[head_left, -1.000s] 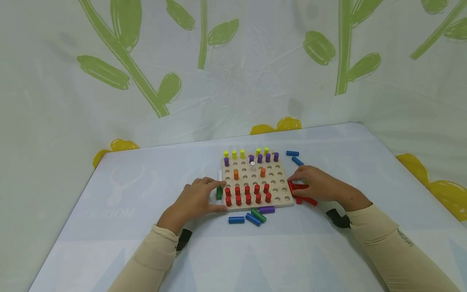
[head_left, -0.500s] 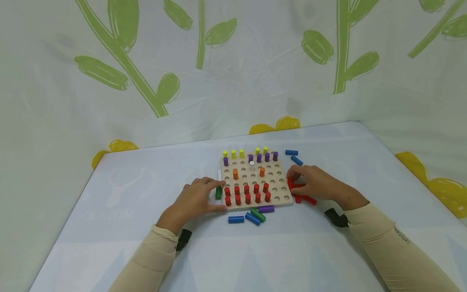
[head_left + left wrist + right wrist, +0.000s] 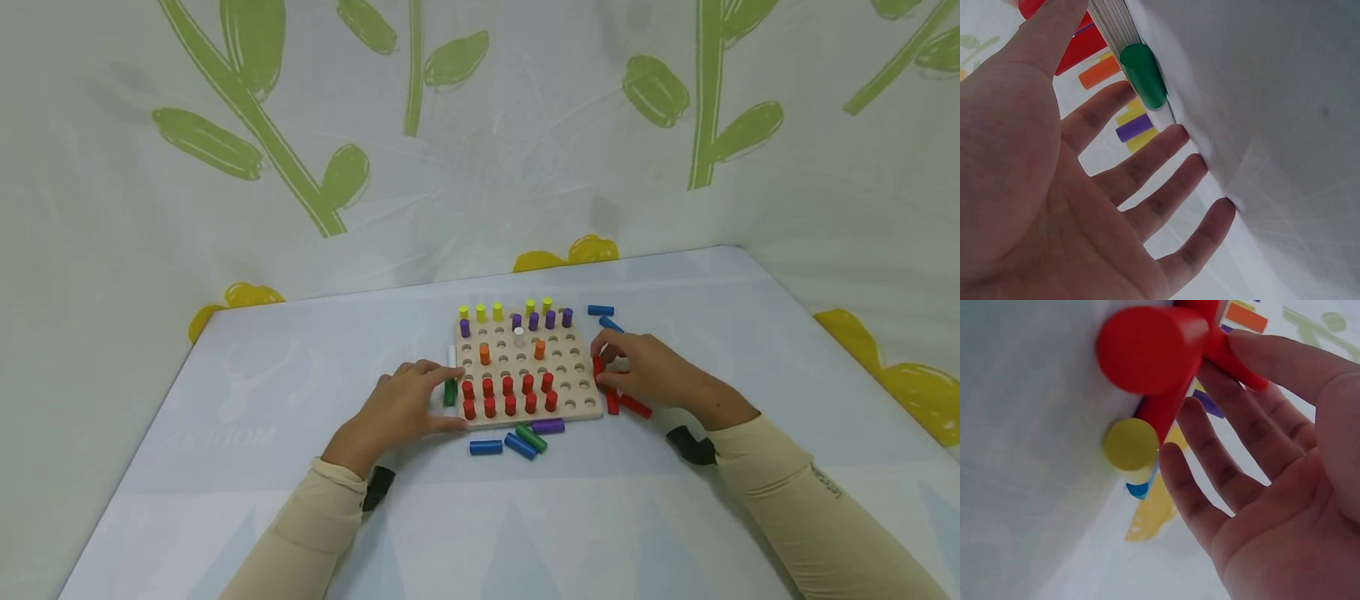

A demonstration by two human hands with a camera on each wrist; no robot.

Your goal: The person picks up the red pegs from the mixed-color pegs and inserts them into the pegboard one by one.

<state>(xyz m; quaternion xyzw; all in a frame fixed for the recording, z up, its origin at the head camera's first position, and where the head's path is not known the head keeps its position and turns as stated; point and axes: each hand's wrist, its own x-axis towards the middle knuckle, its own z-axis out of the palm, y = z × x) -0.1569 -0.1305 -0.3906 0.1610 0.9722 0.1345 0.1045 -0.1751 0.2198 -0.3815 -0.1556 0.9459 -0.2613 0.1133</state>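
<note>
A wooden pegboard (image 3: 578,395) lies on the table with coloured pegs standing in its holes. Near its left side, my left hand (image 3: 401,402) spreads its fingers, thumb and index reaching the board's edge; nothing is gripped. Beside that hand lies a green peg (image 3: 1145,78). To the right of the board, my right hand (image 3: 651,367) pinches a red peg (image 3: 1242,367) between thumb and fingers. Other loose red pegs (image 3: 636,407) lie under and beside this hand. In the right wrist view a yellow peg (image 3: 1130,445) lies past a larger-looking red one.
Before the board lie a purple peg (image 3: 548,426), a green one (image 3: 531,437) and two blue ones (image 3: 486,447). Two more blue pegs (image 3: 601,310) lie at the back right. A white peg (image 3: 452,356) rests along the board's left side. A leaf-printed sheet (image 3: 525,167) hangs behind.
My right hand has drawn its fingers together on a red peg, which has shifted from lying crosswise among the others. The left hand stays in place; the head view shifts slightly.
</note>
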